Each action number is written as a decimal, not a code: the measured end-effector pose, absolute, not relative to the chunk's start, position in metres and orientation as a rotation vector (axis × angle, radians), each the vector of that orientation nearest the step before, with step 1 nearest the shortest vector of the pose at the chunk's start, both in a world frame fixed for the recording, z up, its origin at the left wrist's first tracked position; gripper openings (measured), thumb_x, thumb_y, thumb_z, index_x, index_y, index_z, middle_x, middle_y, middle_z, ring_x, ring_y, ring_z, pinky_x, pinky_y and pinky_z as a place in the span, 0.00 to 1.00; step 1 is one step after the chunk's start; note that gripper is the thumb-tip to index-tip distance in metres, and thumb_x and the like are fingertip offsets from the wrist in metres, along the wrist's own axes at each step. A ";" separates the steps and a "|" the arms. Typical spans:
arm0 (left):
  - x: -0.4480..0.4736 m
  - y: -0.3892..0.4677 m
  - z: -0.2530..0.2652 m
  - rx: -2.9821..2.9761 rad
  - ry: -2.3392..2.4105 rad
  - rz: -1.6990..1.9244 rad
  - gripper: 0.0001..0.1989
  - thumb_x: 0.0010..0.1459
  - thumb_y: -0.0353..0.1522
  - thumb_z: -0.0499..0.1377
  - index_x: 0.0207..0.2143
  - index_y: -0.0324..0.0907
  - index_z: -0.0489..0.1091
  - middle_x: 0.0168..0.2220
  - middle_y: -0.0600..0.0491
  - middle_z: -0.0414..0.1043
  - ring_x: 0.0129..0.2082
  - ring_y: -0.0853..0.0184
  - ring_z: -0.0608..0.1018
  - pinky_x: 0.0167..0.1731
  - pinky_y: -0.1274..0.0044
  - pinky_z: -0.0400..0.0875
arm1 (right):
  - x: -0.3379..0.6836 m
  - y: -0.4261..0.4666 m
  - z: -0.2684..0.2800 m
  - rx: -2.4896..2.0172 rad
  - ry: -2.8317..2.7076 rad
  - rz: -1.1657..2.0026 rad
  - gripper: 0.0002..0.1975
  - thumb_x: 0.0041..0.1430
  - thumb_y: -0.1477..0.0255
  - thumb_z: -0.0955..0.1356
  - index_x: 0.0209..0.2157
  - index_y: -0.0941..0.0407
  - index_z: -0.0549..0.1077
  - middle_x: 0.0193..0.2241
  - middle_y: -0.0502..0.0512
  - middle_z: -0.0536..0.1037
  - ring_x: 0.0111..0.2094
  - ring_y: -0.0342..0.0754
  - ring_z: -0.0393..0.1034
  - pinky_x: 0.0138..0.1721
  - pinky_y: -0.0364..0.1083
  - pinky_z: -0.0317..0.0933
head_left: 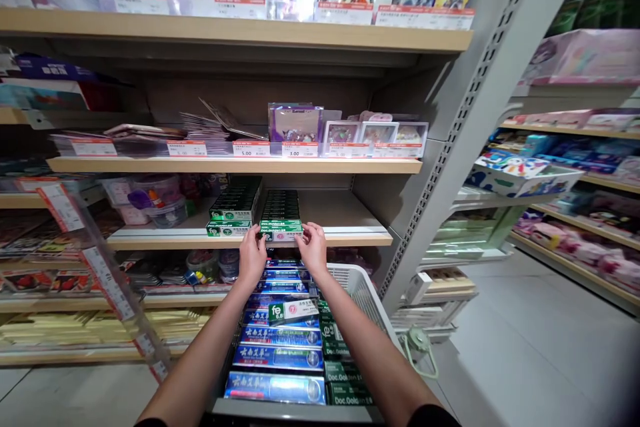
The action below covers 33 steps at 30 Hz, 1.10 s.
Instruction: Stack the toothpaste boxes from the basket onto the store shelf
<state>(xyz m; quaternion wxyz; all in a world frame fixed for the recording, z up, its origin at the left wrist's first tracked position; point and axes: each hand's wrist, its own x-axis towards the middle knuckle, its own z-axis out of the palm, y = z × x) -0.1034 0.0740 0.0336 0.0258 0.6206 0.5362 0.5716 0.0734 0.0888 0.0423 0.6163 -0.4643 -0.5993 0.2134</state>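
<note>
My left hand (253, 252) and my right hand (313, 247) reach to the lower shelf, one at each end of a green-and-white toothpaste box (281, 235) at the front of a row. Their fingers and thumbs are curled against its ends. Behind it runs a row of dark green toothpaste boxes (281, 203). To the left stands another row of green boxes (230, 215). Below my forearms, a grey basket (367, 287) holds several blue toothpaste boxes (280, 357) and green ones (345, 372). One green-and-white box (294, 311) lies loose on top of the blue ones.
Clear plastic tubs (163, 200) sit left of the green rows. Above is a shelf edge (235, 165) with price tags and flat packs. A grey slotted upright (465, 120) bounds the shelving at right. Beyond it are floor tiles (525, 327) and stocked shelves. A tag strip (103, 273) slants at left.
</note>
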 end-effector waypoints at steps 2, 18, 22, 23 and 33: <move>-0.104 0.077 0.034 1.921 1.670 1.743 0.15 0.63 0.34 0.53 0.51 0.40 0.66 0.49 0.41 0.71 0.49 0.56 0.75 0.51 0.63 0.69 | 0.072 0.091 0.041 -1.081 -1.374 0.492 0.19 0.55 0.71 0.69 0.50 0.57 0.69 0.50 0.63 0.69 0.43 0.51 0.72 0.47 0.51 0.71; -0.100 0.099 0.039 1.936 1.806 1.620 0.16 0.64 0.33 0.50 0.53 0.41 0.64 0.46 0.42 0.73 0.47 0.54 0.76 0.49 0.62 0.69 | 0.070 0.121 0.039 -1.160 -1.511 0.339 0.13 0.57 0.73 0.67 0.45 0.56 0.71 0.42 0.59 0.71 0.41 0.52 0.71 0.46 0.52 0.68; -0.098 0.098 0.041 1.937 1.825 1.599 0.15 0.64 0.32 0.50 0.53 0.41 0.63 0.45 0.42 0.73 0.45 0.54 0.76 0.47 0.63 0.69 | 0.069 0.121 0.040 -1.167 -1.505 0.332 0.13 0.57 0.73 0.67 0.45 0.56 0.71 0.42 0.59 0.72 0.40 0.52 0.71 0.46 0.51 0.68; -0.098 0.097 0.042 1.936 1.829 1.594 0.15 0.64 0.32 0.49 0.53 0.41 0.63 0.45 0.42 0.73 0.45 0.54 0.76 0.46 0.64 0.69 | 0.069 0.121 0.041 -1.164 -1.499 0.336 0.13 0.57 0.73 0.67 0.45 0.56 0.71 0.42 0.59 0.72 0.41 0.52 0.71 0.46 0.51 0.68; -0.097 0.088 0.044 2.039 1.754 1.549 0.23 0.64 0.31 0.49 0.61 0.36 0.57 0.56 0.36 0.67 0.56 0.51 0.71 0.54 0.61 0.65 | 0.073 0.114 0.036 -1.099 -1.495 0.381 0.24 0.54 0.74 0.67 0.54 0.56 0.66 0.48 0.61 0.70 0.49 0.52 0.69 0.53 0.52 0.66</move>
